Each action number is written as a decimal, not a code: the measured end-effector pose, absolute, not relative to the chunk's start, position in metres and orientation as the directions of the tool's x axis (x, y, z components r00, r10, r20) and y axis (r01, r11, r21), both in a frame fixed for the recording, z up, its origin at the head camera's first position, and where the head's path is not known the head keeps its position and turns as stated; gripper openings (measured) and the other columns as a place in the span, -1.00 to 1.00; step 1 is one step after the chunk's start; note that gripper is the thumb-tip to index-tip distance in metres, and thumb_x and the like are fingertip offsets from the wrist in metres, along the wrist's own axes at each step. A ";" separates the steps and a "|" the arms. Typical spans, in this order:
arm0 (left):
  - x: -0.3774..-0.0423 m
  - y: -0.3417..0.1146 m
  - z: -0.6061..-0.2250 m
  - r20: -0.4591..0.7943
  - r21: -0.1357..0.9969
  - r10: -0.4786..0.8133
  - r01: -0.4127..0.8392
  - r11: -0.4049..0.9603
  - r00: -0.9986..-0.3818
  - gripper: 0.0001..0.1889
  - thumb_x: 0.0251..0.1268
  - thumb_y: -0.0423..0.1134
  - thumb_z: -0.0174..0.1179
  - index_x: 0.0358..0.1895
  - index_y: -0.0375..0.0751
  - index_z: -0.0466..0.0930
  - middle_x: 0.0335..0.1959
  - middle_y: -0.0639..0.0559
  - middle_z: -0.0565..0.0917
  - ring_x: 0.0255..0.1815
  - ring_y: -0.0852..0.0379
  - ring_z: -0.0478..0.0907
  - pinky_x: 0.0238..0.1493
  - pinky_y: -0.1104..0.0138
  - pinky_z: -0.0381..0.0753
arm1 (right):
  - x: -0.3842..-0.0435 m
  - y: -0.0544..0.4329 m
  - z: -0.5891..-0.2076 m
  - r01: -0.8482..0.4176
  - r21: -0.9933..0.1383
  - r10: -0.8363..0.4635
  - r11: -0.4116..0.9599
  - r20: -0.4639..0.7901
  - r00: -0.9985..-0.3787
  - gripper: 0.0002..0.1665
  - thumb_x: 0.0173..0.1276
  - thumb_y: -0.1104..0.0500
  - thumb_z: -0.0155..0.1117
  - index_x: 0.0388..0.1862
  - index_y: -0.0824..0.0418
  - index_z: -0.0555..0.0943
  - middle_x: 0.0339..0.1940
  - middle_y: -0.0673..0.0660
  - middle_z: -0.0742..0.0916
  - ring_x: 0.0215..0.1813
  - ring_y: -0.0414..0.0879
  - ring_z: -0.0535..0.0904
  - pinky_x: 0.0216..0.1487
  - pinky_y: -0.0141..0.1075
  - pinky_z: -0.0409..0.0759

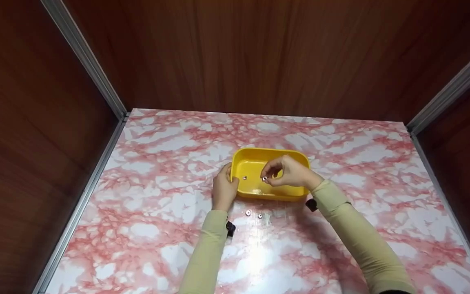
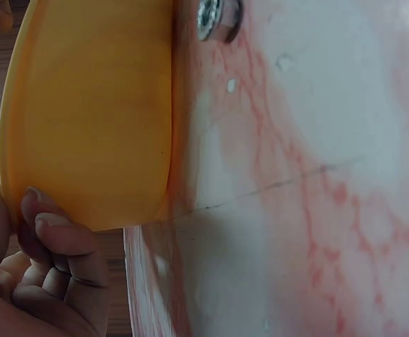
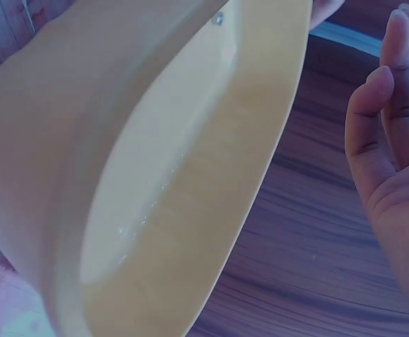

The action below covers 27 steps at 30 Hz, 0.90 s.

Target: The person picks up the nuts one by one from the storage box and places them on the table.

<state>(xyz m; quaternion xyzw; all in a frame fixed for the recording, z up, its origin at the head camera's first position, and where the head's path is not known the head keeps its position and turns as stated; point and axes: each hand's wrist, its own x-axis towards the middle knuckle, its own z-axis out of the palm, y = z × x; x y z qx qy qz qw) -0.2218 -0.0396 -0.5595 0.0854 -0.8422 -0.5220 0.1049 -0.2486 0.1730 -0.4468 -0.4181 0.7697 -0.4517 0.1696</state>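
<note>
A yellow plastic box [image 1: 267,197], open at the top, sits on the table. My left hand [image 1: 224,188] grips its left end, thumb over the rim and fingers outside; in the left wrist view curled fingers [image 2: 64,246] lie against the box corner. Over the box, my right hand [image 1: 290,173] pinches a small metal nut [image 1: 264,179] between thumb and forefinger. Another nut [image 1: 244,178] lies on the box floor, and the right wrist view also shows a nut [image 3: 219,18] inside. Two more, a left nut [image 1: 248,212] and a right nut [image 1: 260,216], lie in front of the box.
The table [image 1: 157,204] has a red and white marbled top. Brown wood-grain panels [image 1: 235,57] with metal edge strips stand behind it and on both sides. Small wrist cameras, such as the left one [image 1: 230,228], sit at the sleeve cuffs.
</note>
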 end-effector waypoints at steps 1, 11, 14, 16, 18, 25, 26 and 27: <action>-0.222 -0.040 -0.560 0.087 0.897 -0.253 -0.034 0.441 -0.964 -0.42 0.06 -0.45 0.20 0.26 -0.16 0.47 -0.12 -0.04 0.67 -0.55 0.17 0.35 -0.45 0.31 0.44 | -0.248 0.173 -0.447 -0.490 -0.838 -0.797 0.241 0.118 -0.593 -0.83 0.10 0.49 0.28 -0.28 0.43 0.67 -0.34 0.24 0.72 -0.33 0.06 0.59 -0.26 -0.08 0.58; -0.221 -0.040 -0.559 0.082 0.896 -0.257 -0.042 0.443 -0.963 -0.43 0.07 -0.45 0.20 0.26 -0.19 0.47 -0.55 0.05 0.48 -0.64 0.22 0.25 -0.62 0.37 0.27 | -0.238 0.175 -0.448 -0.511 -0.825 -0.806 0.241 0.123 -0.579 -0.86 0.11 0.47 0.29 -0.33 0.36 0.67 -0.37 0.17 0.72 -0.36 0.00 0.57 -0.30 -0.12 0.56; -0.221 -0.040 -0.559 0.093 0.890 -0.259 -0.036 0.454 -0.961 -0.45 0.06 -0.44 0.21 0.23 -0.16 0.50 -0.63 0.08 0.37 -0.63 0.21 0.25 -0.61 0.36 0.23 | -0.236 0.175 -0.448 -0.515 -0.821 -0.804 0.248 0.122 -0.582 -0.86 0.11 0.47 0.30 -0.34 0.35 0.68 -0.38 0.15 0.72 -0.36 0.01 0.56 -0.30 -0.12 0.56; -0.221 -0.040 -0.558 0.097 0.886 -0.260 -0.036 0.462 -0.961 -0.45 0.06 -0.44 0.22 0.23 -0.15 0.51 -0.62 0.10 0.36 -0.61 0.20 0.25 -0.59 0.35 0.24 | -0.235 0.175 -0.448 -0.513 -0.821 -0.803 0.251 0.120 -0.584 -0.87 0.11 0.46 0.30 -0.34 0.35 0.68 -0.38 0.14 0.72 -0.36 0.01 0.56 -0.30 -0.13 0.56; -0.221 -0.040 -0.558 0.091 0.883 -0.262 -0.045 0.468 -0.961 -0.44 0.06 -0.43 0.23 0.24 -0.14 0.50 -0.62 0.09 0.38 -0.61 0.20 0.27 -0.58 0.34 0.27 | -0.234 0.176 -0.448 -0.511 -0.822 -0.803 0.250 0.118 -0.584 -0.88 0.12 0.45 0.31 -0.33 0.36 0.68 -0.38 0.14 0.72 -0.36 0.00 0.57 -0.30 -0.13 0.56; -0.222 -0.040 -0.558 0.079 0.878 -0.267 -0.060 0.476 -0.961 -0.42 0.06 -0.41 0.25 0.25 -0.13 0.49 -0.60 0.06 0.40 -0.62 0.19 0.28 -0.60 0.33 0.29 | -0.228 0.176 -0.448 -0.519 -0.819 -0.802 0.245 0.130 -0.583 -0.88 0.11 0.46 0.32 -0.35 0.35 0.68 -0.39 0.16 0.72 -0.37 -0.03 0.57 -0.32 -0.02 0.57; -0.222 -0.040 -0.558 0.078 0.878 -0.266 -0.060 0.474 -0.961 -0.42 0.06 -0.41 0.25 0.25 -0.12 0.49 -0.60 0.07 0.41 -0.62 0.19 0.28 -0.60 0.34 0.29 | -0.227 0.177 -0.448 -0.520 -0.819 -0.802 0.242 0.132 -0.582 -0.87 0.11 0.46 0.32 -0.35 0.34 0.68 -0.39 0.16 0.72 -0.37 -0.03 0.57 -0.32 0.01 0.57; -0.221 -0.040 -0.557 0.076 0.880 -0.266 -0.061 0.472 -0.961 -0.42 0.06 -0.41 0.24 0.25 -0.12 0.49 -0.60 0.07 0.41 -0.62 0.19 0.28 -0.60 0.34 0.29 | -0.226 0.177 -0.449 -0.516 -0.822 -0.803 0.239 0.131 -0.581 -0.87 0.10 0.47 0.31 -0.34 0.34 0.68 -0.39 0.16 0.72 -0.37 -0.03 0.57 -0.31 0.03 0.57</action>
